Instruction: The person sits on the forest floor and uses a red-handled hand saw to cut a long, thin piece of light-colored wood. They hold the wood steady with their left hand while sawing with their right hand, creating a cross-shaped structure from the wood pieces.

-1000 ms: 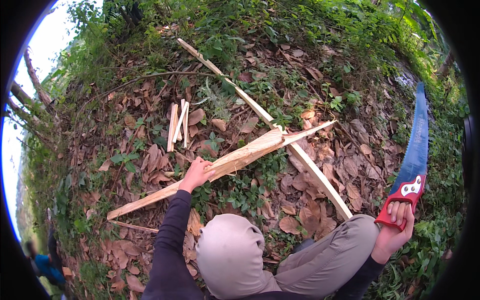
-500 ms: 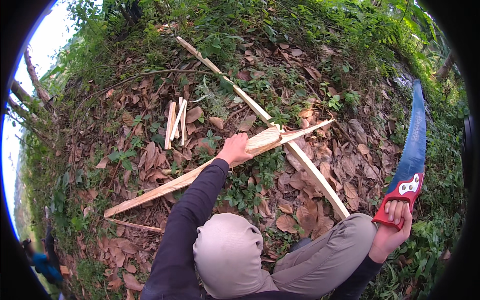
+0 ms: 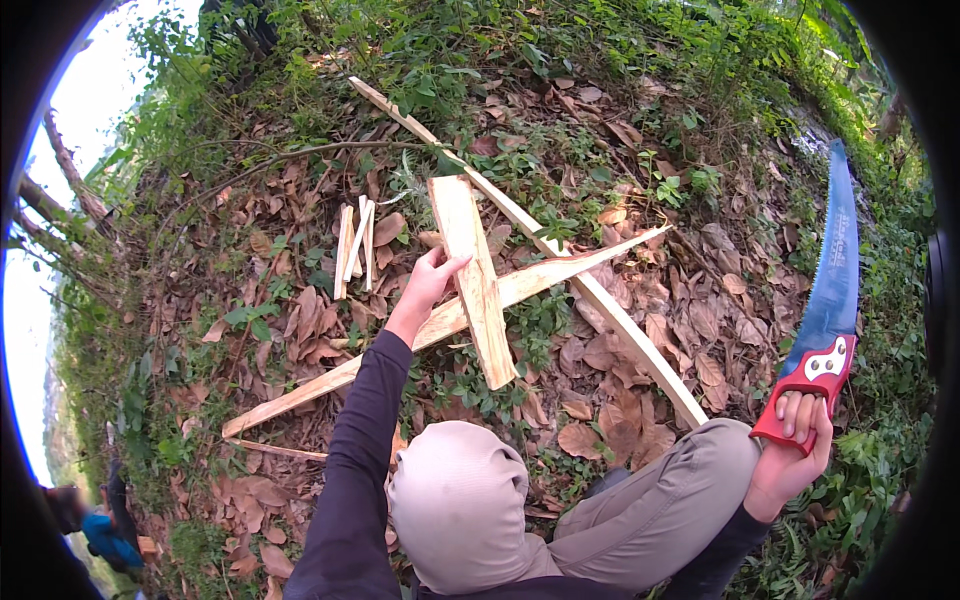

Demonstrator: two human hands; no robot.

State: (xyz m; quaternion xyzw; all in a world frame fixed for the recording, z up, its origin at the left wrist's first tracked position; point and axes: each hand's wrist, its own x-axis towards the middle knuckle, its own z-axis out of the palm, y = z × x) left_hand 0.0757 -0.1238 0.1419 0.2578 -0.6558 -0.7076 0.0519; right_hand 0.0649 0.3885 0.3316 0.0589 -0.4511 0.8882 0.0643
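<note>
Head view: a short flat split-wood slab (image 3: 472,275) is held at its left edge by the left hand (image 3: 428,283), lying across a long split plank (image 3: 440,325) on the leaf litter (image 3: 300,320). The slab is judged stiff, light and splintery (best taken mid-length). The right hand (image 3: 795,455) is closed around the red handle of a blue pruning saw (image 3: 828,300). The left fingertips are hidden behind the slab; a bundle of small sticks (image 3: 353,245) lies nearby.

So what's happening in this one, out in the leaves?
A person crouches on leaf-covered ground. The left hand grips a short flat split board, lifted across two long wooden slats that lie crossed on the leaves. The right hand holds a red-handled, blue-bladed hand saw out to the side, blade pointing away. A few small split sticks lie nearby.
</note>
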